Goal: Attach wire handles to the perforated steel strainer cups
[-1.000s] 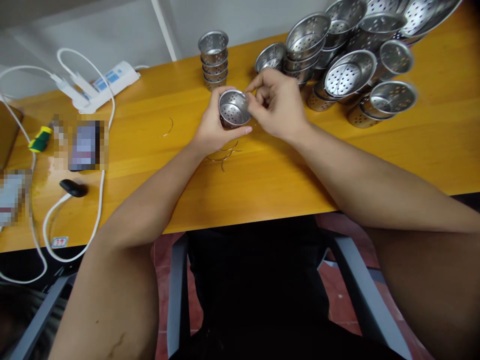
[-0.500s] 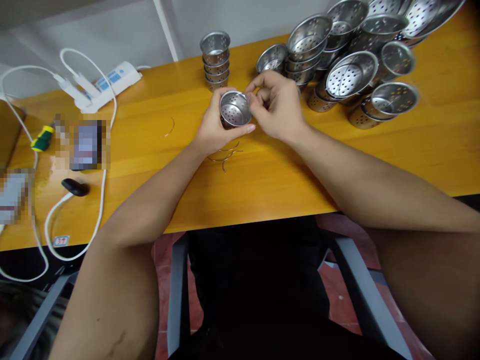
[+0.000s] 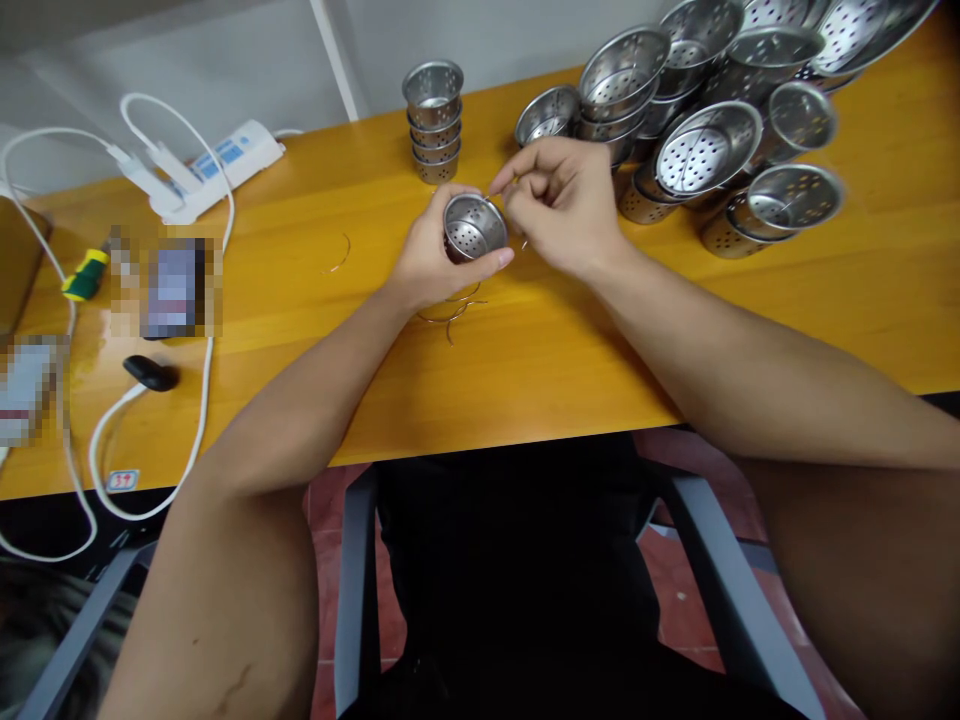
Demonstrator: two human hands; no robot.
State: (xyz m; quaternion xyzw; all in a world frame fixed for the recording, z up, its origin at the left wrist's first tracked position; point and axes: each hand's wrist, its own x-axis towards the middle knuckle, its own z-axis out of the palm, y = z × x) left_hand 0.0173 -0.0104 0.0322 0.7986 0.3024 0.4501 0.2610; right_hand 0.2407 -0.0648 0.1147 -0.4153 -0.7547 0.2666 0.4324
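Observation:
My left hand [image 3: 427, 250] wraps round a small perforated metal cup [image 3: 474, 228], its mouth tilted toward me. Just right of the rim, my right hand [image 3: 559, 205] is closed in a pinch, with a small gap between it and the cup. A short bright end of thin wire [image 3: 525, 243] shows under its fingertips; the rest is hidden by the fingers. Below the cup, several thin curved wires [image 3: 452, 318] lie on the wooden table [image 3: 510, 390]. Another curved wire [image 3: 345, 252] rests to the left of my left hand.
Behind my left hand stands a stack of perforated cups [image 3: 435, 120]. Many larger perforated containers [image 3: 709, 150] crowd the back right. To the left are a power strip [image 3: 217, 170] with white cables, a screwdriver [image 3: 88, 275], a phone [image 3: 174, 290] and a black mouse-like object [image 3: 150, 373].
My right hand has drawn slightly away from the cup's rim, and a wire end now shows beneath its fingers. My left hand keeps hold of the cup, shifted a little.

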